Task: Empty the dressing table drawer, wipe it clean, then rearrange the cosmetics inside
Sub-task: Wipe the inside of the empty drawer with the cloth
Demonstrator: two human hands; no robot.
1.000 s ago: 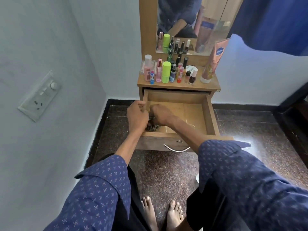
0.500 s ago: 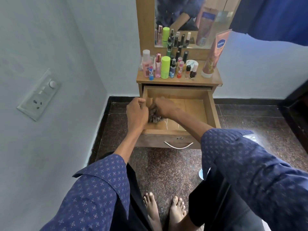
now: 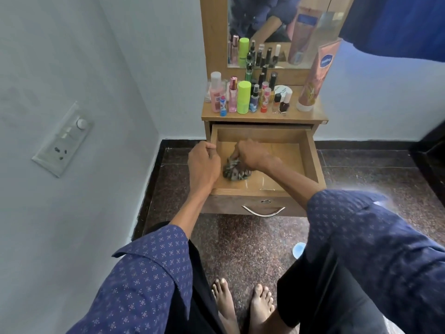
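- The pulled-out light-brown wooden drawer (image 3: 310,160) sits at the centre of the frame, under the small wooden dressing table (image 3: 310,116); a curved metal handle (image 3: 263,212) is on its front panel.
- The right hand (image 3: 255,154) is inside the drawer towards its left side, fingers curled tight round a bunched grey-and-white patterned cloth (image 3: 234,171) that lies against the drawer floor.
- The left hand (image 3: 203,165) is at the drawer's left wall, fingers curled over its top edge and gripping it.
- The rest of the drawer floor, to the right of the cloth, shows bare wood.
- The cosmetics stand in a cluster on the table top, above the drawer: a pink bottle with a white cap (image 3: 215,91), a lime-green cylinder (image 3: 243,97), several small dark bottles (image 3: 285,103) and, at the right end, a tall peach lotion tube (image 3: 315,78) leaning against the wood-framed mirror (image 3: 277,32).
- A white wall switch plate (image 3: 63,139) is at the left of the frame.
- Bare feet (image 3: 243,304) stand on the dark speckled stone floor (image 3: 240,242) at the bottom centre.
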